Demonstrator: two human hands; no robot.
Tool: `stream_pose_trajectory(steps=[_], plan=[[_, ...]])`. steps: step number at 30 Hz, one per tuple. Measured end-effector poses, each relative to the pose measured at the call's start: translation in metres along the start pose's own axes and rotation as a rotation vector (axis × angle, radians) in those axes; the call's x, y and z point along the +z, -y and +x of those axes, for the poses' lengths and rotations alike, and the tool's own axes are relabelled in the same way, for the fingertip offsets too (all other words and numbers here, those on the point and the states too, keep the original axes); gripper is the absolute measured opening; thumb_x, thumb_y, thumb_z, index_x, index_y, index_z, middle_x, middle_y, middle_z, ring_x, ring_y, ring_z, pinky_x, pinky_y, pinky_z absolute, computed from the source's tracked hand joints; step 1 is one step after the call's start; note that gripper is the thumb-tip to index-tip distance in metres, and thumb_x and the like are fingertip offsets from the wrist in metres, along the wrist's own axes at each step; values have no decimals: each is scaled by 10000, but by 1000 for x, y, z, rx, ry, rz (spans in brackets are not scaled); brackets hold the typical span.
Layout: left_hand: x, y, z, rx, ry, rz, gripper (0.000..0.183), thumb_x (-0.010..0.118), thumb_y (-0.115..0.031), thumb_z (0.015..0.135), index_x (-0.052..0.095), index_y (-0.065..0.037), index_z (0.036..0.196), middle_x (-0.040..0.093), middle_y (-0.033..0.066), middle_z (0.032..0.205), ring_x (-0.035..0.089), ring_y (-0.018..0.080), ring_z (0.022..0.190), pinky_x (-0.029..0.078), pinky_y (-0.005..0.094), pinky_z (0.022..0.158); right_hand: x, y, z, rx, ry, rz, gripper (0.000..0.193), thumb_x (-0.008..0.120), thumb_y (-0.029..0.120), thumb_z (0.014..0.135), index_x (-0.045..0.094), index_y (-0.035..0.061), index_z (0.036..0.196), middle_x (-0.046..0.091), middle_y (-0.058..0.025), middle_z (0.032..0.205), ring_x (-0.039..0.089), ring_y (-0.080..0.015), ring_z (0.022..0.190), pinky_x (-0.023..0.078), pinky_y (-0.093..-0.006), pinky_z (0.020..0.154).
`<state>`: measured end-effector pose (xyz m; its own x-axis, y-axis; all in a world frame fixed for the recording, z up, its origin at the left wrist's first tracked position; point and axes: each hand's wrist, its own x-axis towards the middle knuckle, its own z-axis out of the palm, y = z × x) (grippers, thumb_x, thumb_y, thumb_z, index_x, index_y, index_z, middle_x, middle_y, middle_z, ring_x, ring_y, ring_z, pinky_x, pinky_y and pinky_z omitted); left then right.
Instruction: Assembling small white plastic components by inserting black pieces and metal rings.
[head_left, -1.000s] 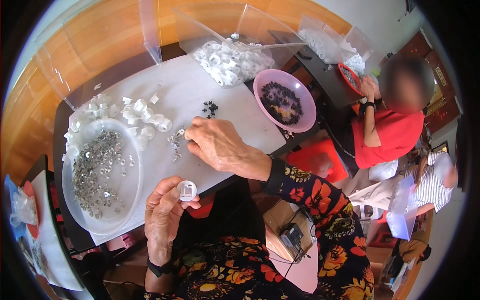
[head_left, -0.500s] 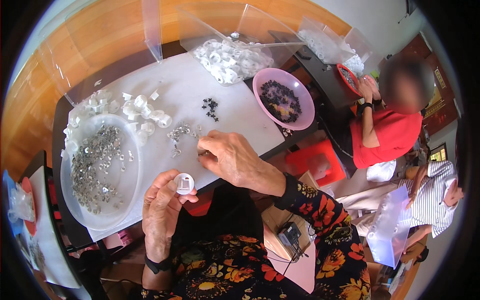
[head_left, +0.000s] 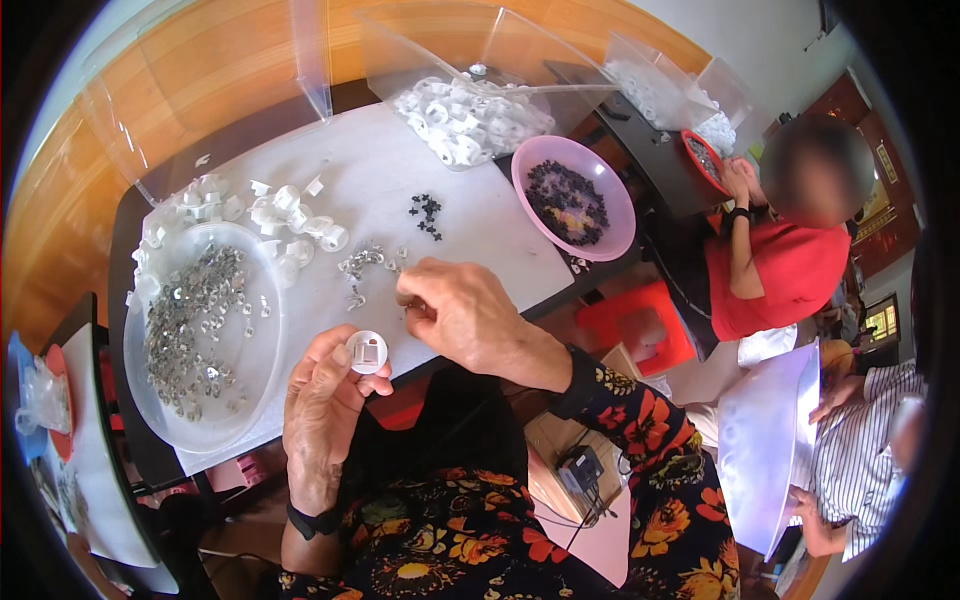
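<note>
Worktop (head_left: 150, 445) under white sheet (head_left: 485, 240); red-shirted person (head_left: 780, 265) seated at right. Left hand (head_left: 328, 390) pinches round white part (head_left: 368, 352) at the front edge. Right hand (head_left: 475, 315), apart, curls near metal pieces (head_left: 360, 263) (fingertips poorly seen; cannot tell if gripping). Sheet spans black pieces (head_left: 426, 215) to pink bowl (head_left: 624, 240).

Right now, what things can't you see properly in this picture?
All in the head view:
- Anything pinched by the right hand: hidden by its own curled fingers.
- Back of the white round part: covered by the left hand.
- Number of metal pieces: too small and heaped.
- Striped shirt: cut off by the dark rim.
</note>
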<state>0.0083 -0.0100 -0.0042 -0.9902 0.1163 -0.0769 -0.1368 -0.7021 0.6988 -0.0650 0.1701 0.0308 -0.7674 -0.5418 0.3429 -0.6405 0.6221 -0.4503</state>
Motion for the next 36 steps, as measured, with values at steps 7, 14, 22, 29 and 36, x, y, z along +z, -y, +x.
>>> stream_pose_trajectory(steps=[7, 14, 22, 29, 36], plan=[[-3, 1, 2, -32, 15, -62, 287, 561, -176, 925, 564, 24, 1131, 634, 142, 932, 624, 230, 790, 525, 337, 661, -9, 18, -1, 246, -62, 728, 144, 631, -44, 766, 600, 6, 898, 627, -27, 804, 594, -62, 701, 473, -211, 594], [1, 7, 3, 33, -8, 12, 252, 562, -133, 924, 571, 12, 1131, 630, 118, 1017, 623, 201, 874, 542, 349, 706, 0, 44, -3, -57, -156, 506, 112, 620, -24, 763, 542, 27, 825, 577, -79, 791, 634, -212, 673, 509, -296, 584], [-4, 9, 2, 43, 59, 16, 237, 537, -120, 938, 568, 2, 1139, 632, 121, 1043, 628, 203, 931, 536, 361, 784, -2, 45, -9, 79, -87, 573, 136, 658, 18, 790, 606, 44, 913, 636, -26, 841, 624, -98, 705, 486, -243, 584], [1, 4, 0, 34, -28, -29, 240, 555, -147, 931, 576, -11, 1127, 640, 124, 1014, 635, 206, 884, 544, 333, 728, -8, 60, -14, 138, -106, 532, 96, 638, 13, 804, 577, 17, 878, 633, -57, 836, 647, -135, 723, 511, -281, 634], [-4, 7, -1, 47, 51, -110, 221, 565, -133, 921, 583, -5, 1101, 635, 111, 1012, 634, 201, 874, 551, 328, 736, 7, 50, -25, 92, -247, 564, 133, 669, -28, 763, 585, 7, 859, 612, -66, 880, 643, -139, 725, 522, -254, 650]])
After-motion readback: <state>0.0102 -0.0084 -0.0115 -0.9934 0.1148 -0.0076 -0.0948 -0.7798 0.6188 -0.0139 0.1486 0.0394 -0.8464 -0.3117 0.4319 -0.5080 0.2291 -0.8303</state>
